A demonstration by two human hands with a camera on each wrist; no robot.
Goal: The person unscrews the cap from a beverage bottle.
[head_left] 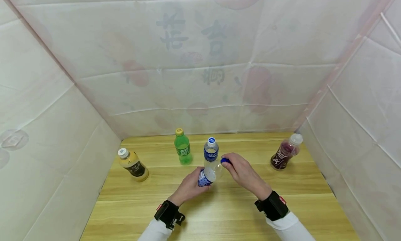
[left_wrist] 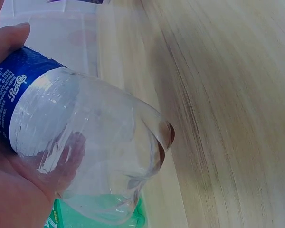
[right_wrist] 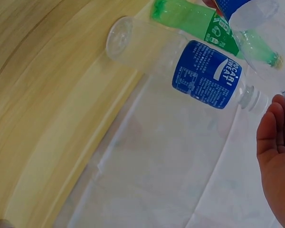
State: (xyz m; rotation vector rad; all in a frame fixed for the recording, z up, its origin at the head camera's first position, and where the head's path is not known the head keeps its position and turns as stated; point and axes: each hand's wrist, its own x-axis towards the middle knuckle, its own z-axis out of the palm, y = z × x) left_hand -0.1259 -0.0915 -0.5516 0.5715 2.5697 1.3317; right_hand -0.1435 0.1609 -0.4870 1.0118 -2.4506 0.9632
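Note:
My left hand (head_left: 191, 186) grips a clear plastic Pepsi bottle (left_wrist: 95, 133) around its blue label, holding it tilted above the table. The bottle looks drained in the left wrist view, and its neck points toward my right hand (head_left: 245, 172). With thumb and fingers, the right hand pinches the blue cap (head_left: 225, 160) at the bottle's mouth. Just behind the held bottle stands a clear Pocari Sweat bottle (head_left: 211, 151) with a blue label and white cap. A green bottle (head_left: 182, 149) with a yellow cap stands upright left of that one.
On the wooden table (head_left: 238, 216), a yellowish bottle (head_left: 135, 165) with a black label stands at the left. Toward the right edge is a dark purple bottle (head_left: 284, 152) with a white cap. Pale sheeting (head_left: 194, 95) walls off the back and both sides.

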